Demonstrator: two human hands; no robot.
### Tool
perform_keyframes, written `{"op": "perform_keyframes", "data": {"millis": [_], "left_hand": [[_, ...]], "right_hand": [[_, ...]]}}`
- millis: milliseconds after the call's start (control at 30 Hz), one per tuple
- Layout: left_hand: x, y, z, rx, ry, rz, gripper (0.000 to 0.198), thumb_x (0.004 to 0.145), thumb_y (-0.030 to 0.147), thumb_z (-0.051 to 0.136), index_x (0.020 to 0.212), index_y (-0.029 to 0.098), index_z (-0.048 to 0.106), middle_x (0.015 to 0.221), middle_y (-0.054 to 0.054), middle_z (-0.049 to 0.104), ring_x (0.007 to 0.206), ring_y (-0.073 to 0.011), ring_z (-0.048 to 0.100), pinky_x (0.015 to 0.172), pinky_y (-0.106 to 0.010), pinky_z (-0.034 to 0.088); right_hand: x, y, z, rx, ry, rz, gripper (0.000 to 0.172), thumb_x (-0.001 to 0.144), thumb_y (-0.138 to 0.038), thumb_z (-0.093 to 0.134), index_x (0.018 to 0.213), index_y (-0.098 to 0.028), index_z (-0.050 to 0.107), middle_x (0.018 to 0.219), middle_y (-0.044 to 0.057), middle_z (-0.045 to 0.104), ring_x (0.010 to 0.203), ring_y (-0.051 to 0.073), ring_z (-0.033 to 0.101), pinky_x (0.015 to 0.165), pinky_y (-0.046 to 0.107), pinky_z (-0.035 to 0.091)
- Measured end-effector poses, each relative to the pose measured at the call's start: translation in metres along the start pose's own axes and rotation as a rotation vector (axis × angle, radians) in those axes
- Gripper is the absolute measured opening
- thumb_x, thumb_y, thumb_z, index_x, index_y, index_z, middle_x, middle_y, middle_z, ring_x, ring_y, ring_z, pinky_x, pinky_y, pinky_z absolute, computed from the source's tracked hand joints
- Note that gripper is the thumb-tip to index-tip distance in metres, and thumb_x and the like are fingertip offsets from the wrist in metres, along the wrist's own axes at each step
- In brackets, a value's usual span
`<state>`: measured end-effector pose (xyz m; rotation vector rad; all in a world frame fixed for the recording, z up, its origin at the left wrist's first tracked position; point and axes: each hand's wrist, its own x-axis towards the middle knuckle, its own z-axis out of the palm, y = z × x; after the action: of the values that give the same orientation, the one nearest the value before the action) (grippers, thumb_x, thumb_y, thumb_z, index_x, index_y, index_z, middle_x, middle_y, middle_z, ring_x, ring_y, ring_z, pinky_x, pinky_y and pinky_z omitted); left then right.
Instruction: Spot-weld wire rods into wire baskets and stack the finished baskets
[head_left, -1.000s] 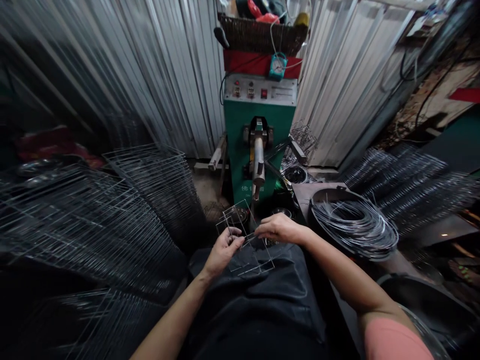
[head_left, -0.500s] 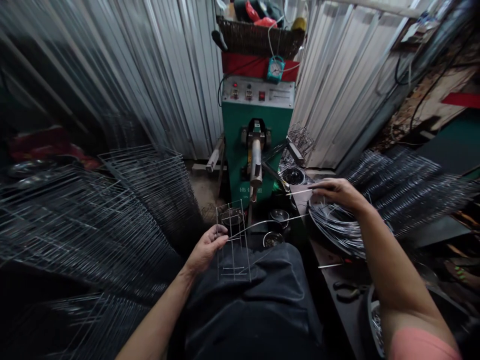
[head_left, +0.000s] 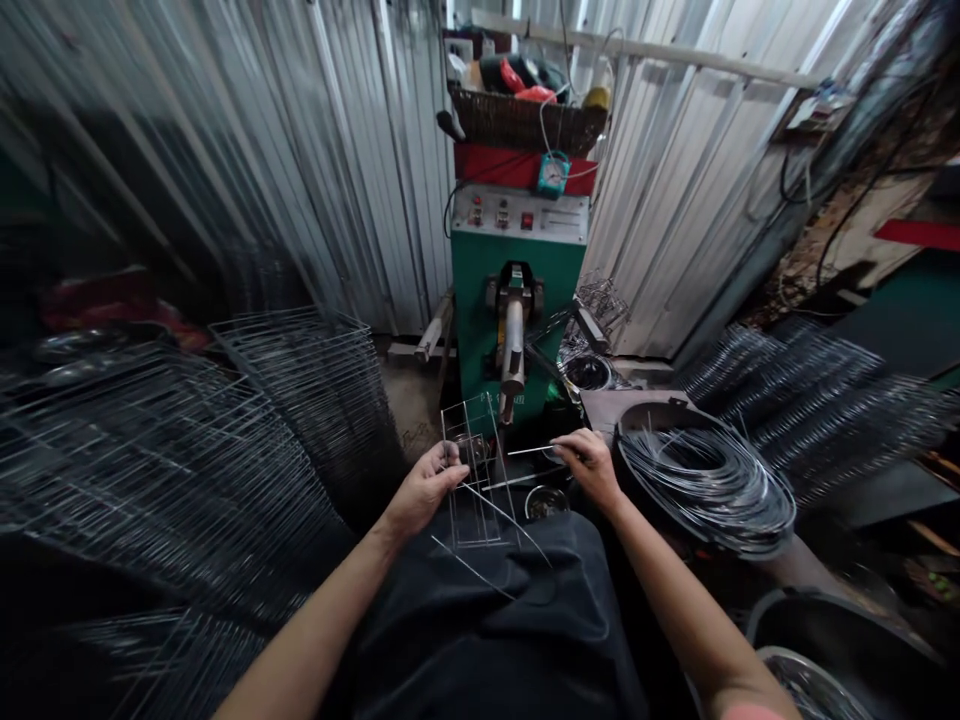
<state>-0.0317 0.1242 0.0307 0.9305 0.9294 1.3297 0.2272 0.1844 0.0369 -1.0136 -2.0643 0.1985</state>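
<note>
My left hand (head_left: 429,487) is closed on the left side of a small wire grid (head_left: 480,500), which stands tilted above my lap. A long thin wire (head_left: 517,525) also runs from its fingertips down to the right. My right hand (head_left: 589,462) pinches a short straight rod (head_left: 534,450) that points left, toward the grid. Behind both hands rises a green machine (head_left: 472,300) with a metal arm (head_left: 514,345) reaching forward above the grid.
Stacked wire racks (head_left: 187,450) fill the left side. At the right, a round tub (head_left: 626,480) holds coiled wire (head_left: 720,490), with wire mesh piles (head_left: 817,380) behind it. A small bowl (head_left: 547,502) is beyond my knees. A dark bucket (head_left: 840,610) is at lower right.
My right hand has come left and down from beside the coiled wire, bringing the rod near the grid. My left hand keeps the grid, now tilted more; the long wire points lower.
</note>
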Motion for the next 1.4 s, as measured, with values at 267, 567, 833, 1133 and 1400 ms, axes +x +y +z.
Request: {"op": "perform_keyframes", "data": {"millis": [267, 567, 833, 1133, 1400], "left_hand": [[0.039, -0.002, -0.014, 0.101, 0.037, 0.001, 0.026, 0.063, 0.028, 0.068, 0.075, 0.018, 0.048, 0.058, 0.008, 0.042, 0.051, -0.0053, 0.036, 0.051, -0.019, 0.028], [0.089, -0.048, -0.022, 0.046, 0.094, -0.045, 0.029, 0.058, 0.028, 0.070, 0.073, 0.017, 0.047, 0.056, 0.008, 0.043, 0.050, -0.0052, 0.037, 0.051, -0.019, 0.027], [0.081, -0.054, -0.014, 0.036, 0.094, -0.078, 0.027, 0.061, 0.026, 0.069, 0.075, 0.018, 0.048, 0.058, 0.008, 0.040, 0.051, -0.0050, 0.035, 0.052, -0.019, 0.026], [0.083, -0.056, -0.010, 0.038, 0.114, -0.090, 0.028, 0.060, 0.027, 0.069, 0.076, 0.018, 0.048, 0.059, 0.008, 0.041, 0.051, -0.0055, 0.036, 0.051, -0.020, 0.027], [0.086, -0.058, -0.011, 0.051, 0.100, -0.085, 0.026, 0.062, 0.026, 0.068, 0.076, 0.018, 0.048, 0.057, 0.009, 0.039, 0.049, -0.0046, 0.033, 0.050, -0.019, 0.025]], "right_hand": [[0.022, 0.018, 0.029, -0.055, -0.066, 0.103, 0.028, 0.087, -0.042, 0.049, 0.079, -0.022, 0.066, 0.076, 0.003, 0.065, 0.076, 0.018, 0.056, 0.075, 0.034, 0.031], [0.036, 0.058, 0.054, -0.098, -0.116, 0.180, 0.029, 0.087, -0.042, 0.049, 0.078, -0.021, 0.066, 0.078, 0.003, 0.066, 0.077, 0.018, 0.055, 0.074, 0.033, 0.030], [0.038, 0.073, 0.060, -0.033, -0.209, 0.185, 0.026, 0.086, -0.041, 0.051, 0.077, -0.021, 0.065, 0.076, 0.002, 0.066, 0.075, 0.017, 0.055, 0.073, 0.032, 0.029], [0.047, 0.079, 0.054, 0.004, -0.275, 0.246, 0.025, 0.084, -0.040, 0.053, 0.077, -0.020, 0.066, 0.080, 0.003, 0.067, 0.079, 0.017, 0.056, 0.076, 0.032, 0.030], [0.053, 0.089, 0.053, 0.119, -0.343, 0.282, 0.029, 0.081, -0.043, 0.053, 0.076, -0.019, 0.067, 0.080, 0.003, 0.067, 0.079, 0.017, 0.058, 0.077, 0.031, 0.038]]}}
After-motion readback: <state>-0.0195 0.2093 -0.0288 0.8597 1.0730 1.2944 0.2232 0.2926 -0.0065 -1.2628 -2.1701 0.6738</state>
